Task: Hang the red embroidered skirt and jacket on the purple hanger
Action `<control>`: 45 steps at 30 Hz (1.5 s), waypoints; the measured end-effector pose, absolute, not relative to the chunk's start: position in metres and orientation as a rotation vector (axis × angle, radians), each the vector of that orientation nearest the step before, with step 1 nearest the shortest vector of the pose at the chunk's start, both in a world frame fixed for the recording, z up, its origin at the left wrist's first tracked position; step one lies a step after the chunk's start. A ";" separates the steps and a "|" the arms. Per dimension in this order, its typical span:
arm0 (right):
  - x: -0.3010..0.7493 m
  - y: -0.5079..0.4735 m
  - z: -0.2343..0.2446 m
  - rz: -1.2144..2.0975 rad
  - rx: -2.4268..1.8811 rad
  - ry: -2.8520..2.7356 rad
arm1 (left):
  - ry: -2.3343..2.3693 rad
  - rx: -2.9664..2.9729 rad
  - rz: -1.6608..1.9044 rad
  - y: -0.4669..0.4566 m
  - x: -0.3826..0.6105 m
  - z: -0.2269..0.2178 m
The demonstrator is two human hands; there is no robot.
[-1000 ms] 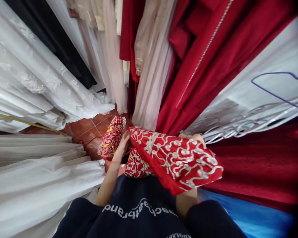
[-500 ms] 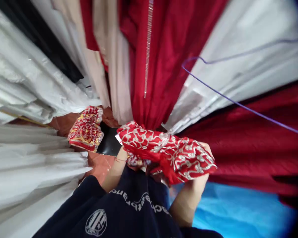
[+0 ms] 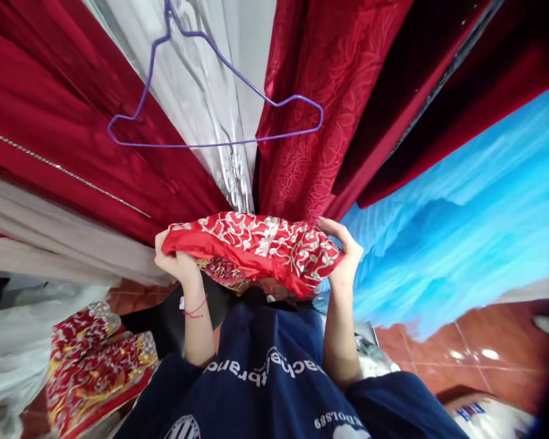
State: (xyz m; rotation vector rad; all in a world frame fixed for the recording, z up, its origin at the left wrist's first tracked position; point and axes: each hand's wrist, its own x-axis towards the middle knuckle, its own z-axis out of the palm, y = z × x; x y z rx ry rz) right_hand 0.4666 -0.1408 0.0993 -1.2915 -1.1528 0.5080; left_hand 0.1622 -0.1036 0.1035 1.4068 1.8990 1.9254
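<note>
Between my two hands is stretched a red garment (image 3: 256, 239) with silver-white scrolling embroidery; its kind I cannot make out. My left hand (image 3: 176, 256) is closed around one end, with the thumb over the plain red edge. The other end is gripped by my right hand (image 3: 345, 247), fingers behind the cloth and partly hidden. A patterned red and gold cloth (image 3: 222, 271) shows beneath it. In front hangs an unfilled purple wire hanger (image 3: 219, 145), apart from both hands.
Long red dresses (image 3: 311, 122), white fabric (image 3: 238, 49) and a bright blue tulle skirt (image 3: 462, 213) hang around me. At lower left lies red and gold embroidered cloth (image 3: 96, 360), near a black seat-like surface (image 3: 165, 317). Red floor tiles (image 3: 439, 347) show on the right.
My view has turned to the right, bringing the whole purple hanger into sight. Both hands still hold the red garment, now stretched more level between them, its plain red edge showing along the near side.
</note>
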 end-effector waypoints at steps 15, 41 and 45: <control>0.416 -0.046 0.119 0.582 -1.398 -1.438 | 1.909 1.680 1.361 -0.003 0.044 0.168; 0.421 0.016 0.043 0.652 -1.889 -1.392 | 1.678 0.859 1.562 0.086 0.068 0.136; 0.344 0.019 0.021 0.716 -2.042 -1.524 | 1.597 0.906 1.486 0.081 0.082 0.142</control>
